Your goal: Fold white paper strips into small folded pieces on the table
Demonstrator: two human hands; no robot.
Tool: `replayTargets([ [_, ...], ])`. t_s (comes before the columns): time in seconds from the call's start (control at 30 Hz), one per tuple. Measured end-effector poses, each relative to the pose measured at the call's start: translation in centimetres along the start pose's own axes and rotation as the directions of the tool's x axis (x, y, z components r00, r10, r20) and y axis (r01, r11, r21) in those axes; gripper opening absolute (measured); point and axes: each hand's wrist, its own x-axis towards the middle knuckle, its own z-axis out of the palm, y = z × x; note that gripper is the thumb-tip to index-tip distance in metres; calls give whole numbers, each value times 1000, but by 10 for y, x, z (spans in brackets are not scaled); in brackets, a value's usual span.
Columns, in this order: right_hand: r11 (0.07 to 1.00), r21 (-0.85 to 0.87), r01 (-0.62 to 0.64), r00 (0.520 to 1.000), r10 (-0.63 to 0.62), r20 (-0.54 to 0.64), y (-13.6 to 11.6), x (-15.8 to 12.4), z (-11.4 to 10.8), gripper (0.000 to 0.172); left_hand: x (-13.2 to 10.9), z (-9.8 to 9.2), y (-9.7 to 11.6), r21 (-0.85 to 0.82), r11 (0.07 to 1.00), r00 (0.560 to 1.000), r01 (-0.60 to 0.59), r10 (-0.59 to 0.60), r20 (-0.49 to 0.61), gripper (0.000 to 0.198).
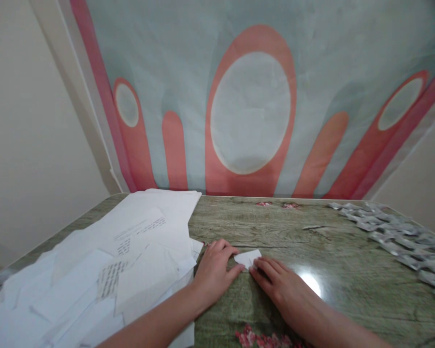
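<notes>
A small folded piece of white paper [248, 258] lies on the glossy green wood-patterned table [275, 227], just beyond my fingertips. My left hand [214, 271] rests flat on the table, its thumb and fingers pressing the paper's left edge. My right hand [275, 280] lies flat too, fingers stretched out and pressed on the paper's near right edge. Both hands pin the paper down rather than lift it.
A loose heap of white sheets [105, 270], some with printed text, covers the table's left side. Several folded paper pieces [402, 237] lie in rows at the right edge. A cloth with red and pale oval shapes [250, 111] hangs behind the table.
</notes>
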Motion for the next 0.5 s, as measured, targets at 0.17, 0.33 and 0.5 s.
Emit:
replayTargets([
  [0.17,999,41,10,1000,-10,4,-9,1,2,48,1,6,-4,-6,999,999,41,-41,-35,20],
  [0.33,998,61,15,1000,-16,12,-10,3,-1,49,1,7,-7,18,999,998,48,-47,-43,19],
  [0.5,999,38,33,999,-34,10,-9,4,-2,48,2,6,-8,21,998,998,59,-58,-25,18],
])
